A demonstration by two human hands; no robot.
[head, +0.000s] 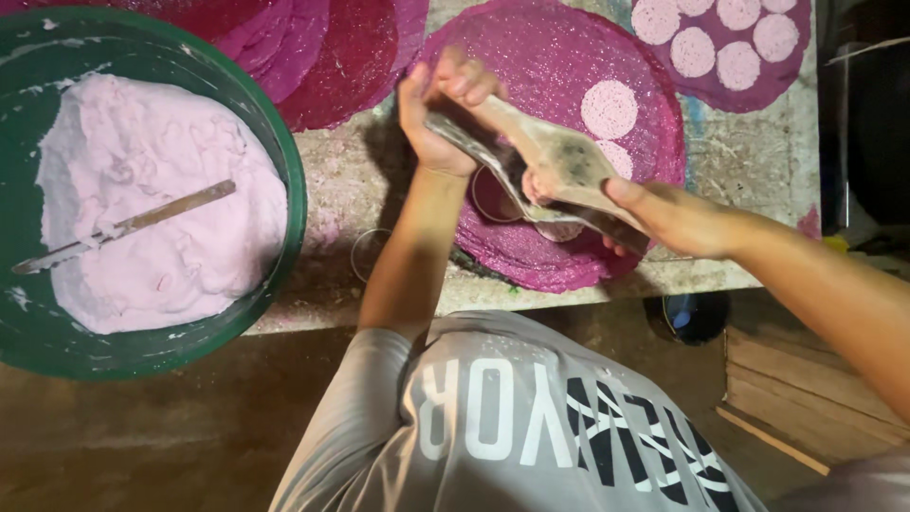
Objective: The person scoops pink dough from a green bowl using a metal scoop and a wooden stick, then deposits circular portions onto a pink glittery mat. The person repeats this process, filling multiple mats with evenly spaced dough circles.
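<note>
My right hand (668,216) grips a flat wooden paddle (555,152) that slants up to the left over a round purple mat (559,57). My left hand (438,112) is closed on the far end of a thin metal blade (474,152), which lies against the paddle's underside. Both tools are smeared with pale paste. A small round ring mould (493,196) sits on the mat just under them. Two pale pink discs (609,109) lie on the same mat beside the paddle.
A green basin (284,161) at the left holds pink-white paste with a flat stick (142,223) lying in it. More purple mats (351,57) lie at the back, one with several pale discs (739,38). A second ring (365,251) rests on the table near its front edge (455,294).
</note>
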